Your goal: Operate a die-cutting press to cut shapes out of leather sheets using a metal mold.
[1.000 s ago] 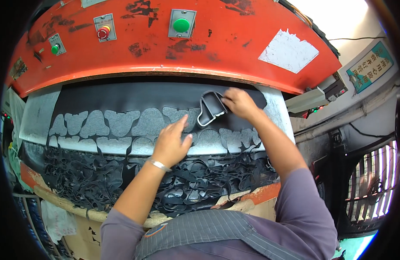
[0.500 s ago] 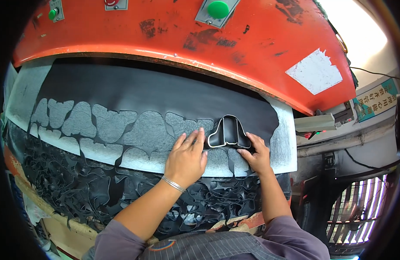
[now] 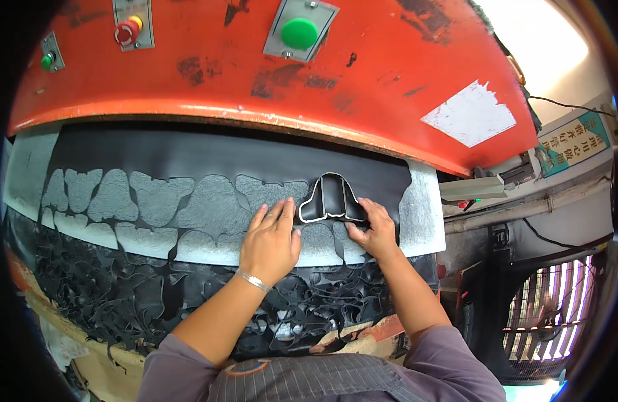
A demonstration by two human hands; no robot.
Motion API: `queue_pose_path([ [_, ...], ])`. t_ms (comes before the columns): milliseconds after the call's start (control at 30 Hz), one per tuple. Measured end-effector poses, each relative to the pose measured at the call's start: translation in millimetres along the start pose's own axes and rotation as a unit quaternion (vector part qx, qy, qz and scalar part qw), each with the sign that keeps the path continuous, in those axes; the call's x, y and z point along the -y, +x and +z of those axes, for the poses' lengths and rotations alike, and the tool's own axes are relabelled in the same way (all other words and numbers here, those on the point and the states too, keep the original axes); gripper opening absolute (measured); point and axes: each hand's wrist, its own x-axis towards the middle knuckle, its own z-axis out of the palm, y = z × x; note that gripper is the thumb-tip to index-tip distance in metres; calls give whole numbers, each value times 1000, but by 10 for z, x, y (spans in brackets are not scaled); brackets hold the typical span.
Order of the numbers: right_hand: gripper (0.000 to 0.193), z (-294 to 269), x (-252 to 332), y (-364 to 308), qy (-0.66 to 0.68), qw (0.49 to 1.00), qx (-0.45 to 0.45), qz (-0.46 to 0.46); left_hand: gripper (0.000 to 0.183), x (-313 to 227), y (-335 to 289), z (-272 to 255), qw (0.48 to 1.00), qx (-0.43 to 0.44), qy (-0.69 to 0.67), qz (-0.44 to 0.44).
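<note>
A metal cutting die (image 3: 312, 217), an open outline with a rounded top and flared lower corners, lies on a black sheet of leather-like material (image 3: 208, 147). Its cross bars show inside. My right hand (image 3: 378, 231) holds its lower right corner, fingers along the right side and thumb below. Just left of the die, my left hand (image 3: 270, 244) rests flat with fingers stretched out, the fingertips close to the die's left corner. Cut-out openings in the sheet, left of the hands, bare the scored pale cutting board (image 3: 423, 221).
The orange-red press (image 3: 208, 80) overhangs the sheet's far side, with a large green button (image 3: 299, 33) and a red knob (image 3: 128, 31). Tangled black offcuts (image 3: 141, 295) fill the strip between board and body. A fan (image 3: 550, 315) stands at right.
The view has shifted, so the whole scene sits further left and the press shows more. Both hands and the die keep their places on the sheet.
</note>
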Motion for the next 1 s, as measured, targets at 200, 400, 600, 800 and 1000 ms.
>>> queue_pose_path([
  [200,70,-106,244,154,-66,995,64,39,69,344,64,-248,989,6,-120,-80],
  [400,66,-465,987,867,81,995,-64,9,66,1468,418,-1840,911,-398,-44,-99],
  [600,50,-584,1623,1601,111,988,-107,14,57,2076,90,-2956,876,-454,140,-87],
  [800,44,-651,1436,496,66,991,117,4,52,1110,-687,-2290,940,-301,-53,-150],
  [1000,59,-530,1885,-863,76,882,460,-63,16,-270,-1632,-1037,986,122,-108,-31],
])
